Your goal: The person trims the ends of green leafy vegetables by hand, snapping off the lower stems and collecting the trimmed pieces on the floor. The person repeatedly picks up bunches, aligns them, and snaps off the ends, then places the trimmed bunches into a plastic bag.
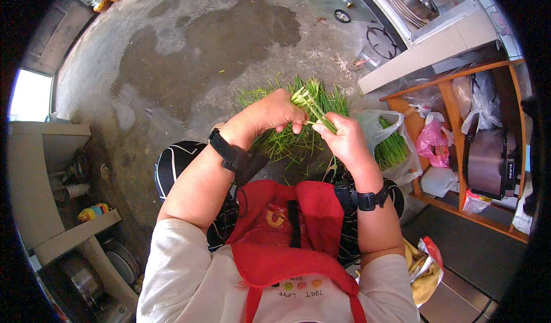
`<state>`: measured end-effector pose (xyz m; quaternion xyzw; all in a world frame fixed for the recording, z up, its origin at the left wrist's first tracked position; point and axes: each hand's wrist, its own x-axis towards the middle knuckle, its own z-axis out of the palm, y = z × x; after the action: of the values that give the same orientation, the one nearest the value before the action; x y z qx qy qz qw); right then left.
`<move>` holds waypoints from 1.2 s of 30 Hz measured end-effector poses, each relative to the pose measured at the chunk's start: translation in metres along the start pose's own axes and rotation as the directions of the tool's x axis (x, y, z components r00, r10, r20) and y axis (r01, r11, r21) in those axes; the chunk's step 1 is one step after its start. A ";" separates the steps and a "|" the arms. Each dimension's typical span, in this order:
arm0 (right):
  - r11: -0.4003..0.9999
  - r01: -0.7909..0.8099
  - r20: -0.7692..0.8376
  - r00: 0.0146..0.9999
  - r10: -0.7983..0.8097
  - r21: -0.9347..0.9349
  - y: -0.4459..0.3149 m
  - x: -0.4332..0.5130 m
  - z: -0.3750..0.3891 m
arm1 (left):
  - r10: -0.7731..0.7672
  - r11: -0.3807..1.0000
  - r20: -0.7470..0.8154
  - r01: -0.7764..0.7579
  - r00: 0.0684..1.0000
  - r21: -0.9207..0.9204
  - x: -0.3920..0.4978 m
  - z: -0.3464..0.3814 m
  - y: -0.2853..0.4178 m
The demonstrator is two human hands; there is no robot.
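My right hand point(343, 138) grips a small bunch of green stalks point(317, 110), probably garlic chives, with the pale cut-looking ends pointing up and left. Close against those pale ends, my left hand point(280, 110) is curled with its back to the camera. A thin stalk spans from its fingers to my right thumb. Under both hands a loose heap of the same greens point(297, 142) lies on the concrete floor, partly hidden by my hands. To the right of my right hand, a translucent plastic bag point(411, 166) holds more greens point(389, 148), lined up together.
A wooden shelf unit point(452, 103) at right holds a dark cooker point(490, 163) and plastic bags. Beyond it, a pan support ring point(382, 42) lies on the floor point(172, 82), which has wet patches. Low shelving point(77, 234) with cookware stands at left.
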<state>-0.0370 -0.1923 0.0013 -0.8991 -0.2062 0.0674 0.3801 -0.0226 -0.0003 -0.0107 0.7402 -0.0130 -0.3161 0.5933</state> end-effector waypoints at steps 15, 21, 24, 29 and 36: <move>0.983 -0.165 0.019 0.986 0.164 0.080 0.014 -0.002 -0.012 | -0.036 0.992 -0.253 0.065 0.967 0.105 -0.009 -0.016 0.009; 0.980 -0.174 0.009 0.985 0.174 0.091 0.014 0.000 -0.009 | -0.020 0.991 -0.334 0.064 0.942 0.120 -0.005 -0.015 0.002; 0.878 -0.333 0.091 0.942 0.322 0.344 0.007 -0.001 -0.010 | 0.141 0.990 -0.376 -0.124 0.916 0.069 -0.002 -0.006 -0.003; 0.742 -0.378 0.164 0.923 0.348 0.553 0.000 0.004 -0.010 | 0.104 0.915 -0.244 -0.190 0.964 -0.357 0.000 0.009 -0.002; 0.673 -0.388 0.223 0.920 0.322 0.629 -0.003 0.007 -0.003 | 0.062 0.810 -0.346 -0.250 0.936 -0.531 0.004 0.020 0.003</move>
<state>-0.0309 -0.1898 0.0055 -0.7236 -0.0075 0.2506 0.6430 -0.0278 -0.0207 -0.0118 0.5671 0.1142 -0.1340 0.8046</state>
